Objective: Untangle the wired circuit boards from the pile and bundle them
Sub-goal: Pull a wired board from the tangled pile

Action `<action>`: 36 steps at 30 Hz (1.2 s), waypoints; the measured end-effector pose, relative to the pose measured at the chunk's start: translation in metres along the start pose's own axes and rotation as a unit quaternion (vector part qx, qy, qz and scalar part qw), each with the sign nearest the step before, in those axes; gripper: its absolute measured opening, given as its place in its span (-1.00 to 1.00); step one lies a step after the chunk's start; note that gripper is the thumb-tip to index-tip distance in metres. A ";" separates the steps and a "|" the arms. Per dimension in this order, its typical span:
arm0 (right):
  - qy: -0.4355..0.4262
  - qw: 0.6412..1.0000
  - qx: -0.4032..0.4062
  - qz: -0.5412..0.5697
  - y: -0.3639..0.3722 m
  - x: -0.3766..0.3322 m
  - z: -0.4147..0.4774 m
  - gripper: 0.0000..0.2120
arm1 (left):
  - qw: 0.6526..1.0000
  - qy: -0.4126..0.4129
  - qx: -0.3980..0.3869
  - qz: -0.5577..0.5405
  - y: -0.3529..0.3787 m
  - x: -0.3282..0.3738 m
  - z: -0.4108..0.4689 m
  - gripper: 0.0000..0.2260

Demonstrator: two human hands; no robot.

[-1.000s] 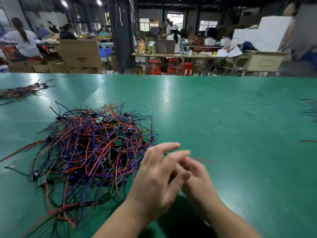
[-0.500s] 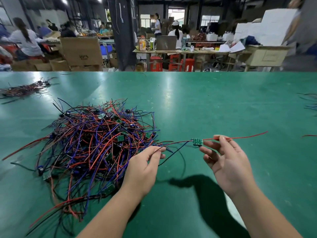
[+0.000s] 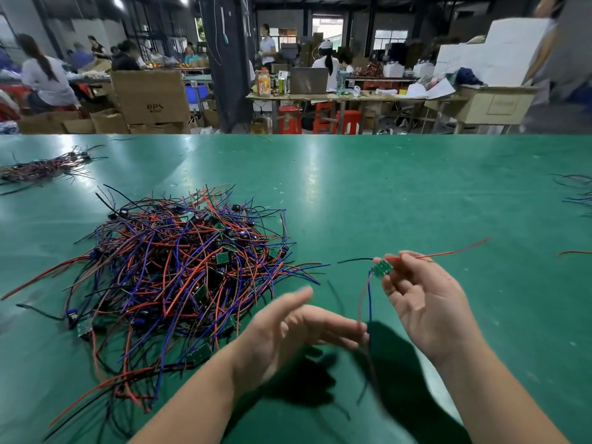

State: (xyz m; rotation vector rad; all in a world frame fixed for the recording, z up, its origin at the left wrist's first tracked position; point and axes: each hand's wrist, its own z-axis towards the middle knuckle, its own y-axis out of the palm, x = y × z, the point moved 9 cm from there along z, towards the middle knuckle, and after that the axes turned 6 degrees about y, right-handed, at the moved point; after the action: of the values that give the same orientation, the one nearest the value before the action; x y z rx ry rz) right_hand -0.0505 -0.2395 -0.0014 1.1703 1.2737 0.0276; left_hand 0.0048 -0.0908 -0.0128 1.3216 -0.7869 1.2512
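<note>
Freed from the pile (image 3: 179,270) now, one board (image 3: 381,269) hangs pinched in the right hand (image 3: 426,312), wires (image 3: 370,299) dangling; the left hand (image 3: 288,334), fingers loose and blurred, brushes them, ready for bundling.

1. One wide-angle view, worn on the person's head, facing forward and down across the green table (image 3: 416,187).
2. Close under lens: left hand (image 3: 288,331), right hand (image 3: 423,302); workshop benches (image 3: 352,97) far behind.

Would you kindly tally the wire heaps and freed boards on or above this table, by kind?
Tangled pile: 1
Bundle, far left: 1
Loose scatter, right edge: 1
Circuit board pinched by the right hand: 1
Total: 4
</note>
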 end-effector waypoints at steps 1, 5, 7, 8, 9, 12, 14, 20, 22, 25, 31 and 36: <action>0.013 1.000 -0.012 0.005 0.004 0.003 -0.001 -0.79 | 0.998 -0.019 -0.001 -0.062 0.001 -0.002 0.000 -0.36; 0.069 0.996 -0.060 -0.002 0.021 0.021 -0.010 -0.76 | 0.979 -0.076 0.165 -0.087 -0.025 -0.017 -0.001 -0.56; 0.083 0.992 -0.088 -0.019 0.029 0.028 -0.015 -0.77 | 0.971 -0.074 0.217 -0.066 -0.029 -0.020 0.000 -0.71; 0.089 0.990 -0.101 -0.029 0.032 0.032 -0.016 -0.76 | 0.971 -0.076 0.217 -0.071 -0.027 -0.022 0.002 -0.73; 0.095 0.988 -0.115 -0.040 0.034 0.035 -0.018 -0.75 | 0.974 -0.082 0.194 -0.087 -0.019 -0.023 0.004 -0.70; 0.106 0.981 -0.146 -0.075 0.040 0.042 -0.021 -0.76 | 0.981 -0.112 0.074 -0.141 0.009 -0.023 0.003 -0.56; 0.110 0.978 -0.151 -0.094 0.040 0.046 -0.022 -0.67 | 0.979 -0.122 0.043 -0.156 0.015 -0.025 -0.002 -0.58; 0.122 0.971 -0.092 -0.183 0.027 0.051 -0.013 -0.53 | 0.975 -0.106 0.190 -0.039 -0.013 -0.025 -0.003 -0.76; 0.144 0.954 -0.111 -0.237 0.028 0.058 -0.015 -0.55 | 0.970 -0.093 0.226 0.011 -0.020 -0.022 -0.004 -0.73; 0.173 0.929 -0.151 -0.289 0.032 0.070 -0.023 -0.69 | 0.966 -0.098 0.230 0.064 -0.019 -0.021 -0.006 -0.61; 0.172 0.933 -0.117 -0.294 0.020 0.063 -0.016 -0.85 | 0.964 -0.083 0.247 0.053 -0.021 -0.018 -0.005 -0.61; 0.147 0.924 -0.076 -0.345 0.010 0.054 -0.010 -0.85 | 0.967 -0.113 0.227 0.024 -0.018 -0.021 -0.005 -0.73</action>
State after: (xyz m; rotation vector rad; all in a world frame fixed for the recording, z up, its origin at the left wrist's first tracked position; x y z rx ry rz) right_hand -0.0321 -0.1967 -0.0315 0.5444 1.8619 -0.2225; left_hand 0.0161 -0.0872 -0.0383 1.8504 -0.7162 1.3869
